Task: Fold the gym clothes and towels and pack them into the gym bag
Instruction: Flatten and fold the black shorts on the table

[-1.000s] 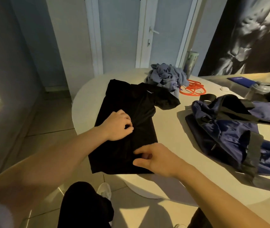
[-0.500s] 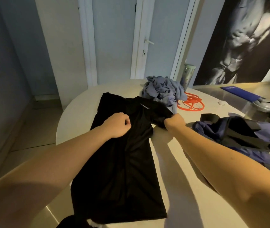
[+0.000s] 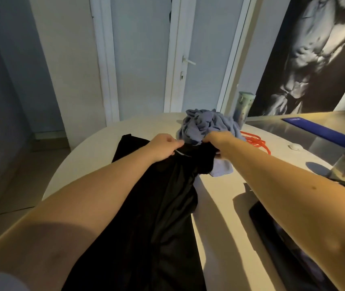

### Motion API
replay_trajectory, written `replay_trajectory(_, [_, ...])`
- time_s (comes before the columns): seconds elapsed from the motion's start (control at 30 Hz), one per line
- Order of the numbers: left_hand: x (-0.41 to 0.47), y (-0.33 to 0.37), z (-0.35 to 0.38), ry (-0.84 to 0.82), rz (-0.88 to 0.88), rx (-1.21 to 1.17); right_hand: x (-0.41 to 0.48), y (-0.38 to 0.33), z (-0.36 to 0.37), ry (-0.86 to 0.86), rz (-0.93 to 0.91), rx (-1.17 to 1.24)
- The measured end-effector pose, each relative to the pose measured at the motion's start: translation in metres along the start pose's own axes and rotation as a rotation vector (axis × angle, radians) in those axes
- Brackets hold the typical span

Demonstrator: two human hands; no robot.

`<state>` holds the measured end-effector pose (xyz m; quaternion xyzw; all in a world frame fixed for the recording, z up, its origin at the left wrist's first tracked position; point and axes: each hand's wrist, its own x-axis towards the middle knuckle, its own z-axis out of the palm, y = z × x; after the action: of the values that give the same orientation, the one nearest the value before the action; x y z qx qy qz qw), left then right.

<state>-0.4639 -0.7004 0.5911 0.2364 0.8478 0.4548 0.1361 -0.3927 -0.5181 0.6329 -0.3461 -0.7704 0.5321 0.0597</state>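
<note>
Both arms are now at full reach across the table (image 3: 219, 198). A second ago the two hands worked the near half of the black shirt (image 3: 163, 206); half a second ago the left rested as a fist on its middle while the right had gone out to the sleeve. Now the left grip (image 3: 165, 147) sits at the collar, fingers curled and pinching the cloth beside the small white logo. The right grip (image 3: 217, 139) is closed on the far right shoulder, though its fingertips are hidden behind the hand, so we judge that hold from the thumb and the bunched fabric. The shirt lies lengthwise toward us as a narrow strip, its near end running out of view at the bottom of the frame. Its right sleeve bulges over a corner of the grey-blue pile (image 3: 207, 122), which sits crumpled and untouched at the far edge, just beside the right grip. An orange cord (image 3: 255, 142) lies beyond that, and a tumbler (image 3: 244, 106) stands behind it. We take the dark shape at lower right for the gym bag (image 3: 276, 234), well apart from both hands. We read this as the hands taking the top edge to bring it down over the body: the fold is midway and nothing is packed. The overlap with the grey pile may drag that cloth along.
</note>
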Motion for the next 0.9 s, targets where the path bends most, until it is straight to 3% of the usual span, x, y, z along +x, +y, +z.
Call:
replay_trajectory(0.13, [0.015, 0.022, -0.01, -0.126, -0.14, -0.466, 0.002, -0.032, 0.023, -0.202, -0.06, 0.188])
replay_trajectory(0.27, [0.023, 0.016, -0.02, -0.076, -0.134, -0.548, 0.013, -0.049, 0.032, -0.395, -0.077, 0.317])
replay_trajectory(0.4, [0.031, 0.002, -0.03, 0.117, -0.193, -0.498, 0.039, -0.04, 0.039, -0.192, -0.231, 0.115])
replay_trajectory(0.57, [0.03, -0.004, -0.045, 0.107, -0.199, -0.633, 0.052, -0.019, 0.056, -0.358, -0.492, -0.505])
replay_trajectory(0.67, [0.024, -0.011, -0.052, 0.138, -0.187, -0.689, 0.07, -0.027, 0.068, -0.233, -0.664, -0.744])
replay_trajectory(0.8, [0.011, -0.033, -0.064, 0.231, -0.151, -0.645, 0.081, -0.043, 0.086, -0.108, -0.799, -0.617])
replay_trajectory(0.9, [0.001, -0.067, -0.067, 0.37, -0.206, -0.498, 0.084, -0.042, 0.11, -0.139, -0.769, -0.493])
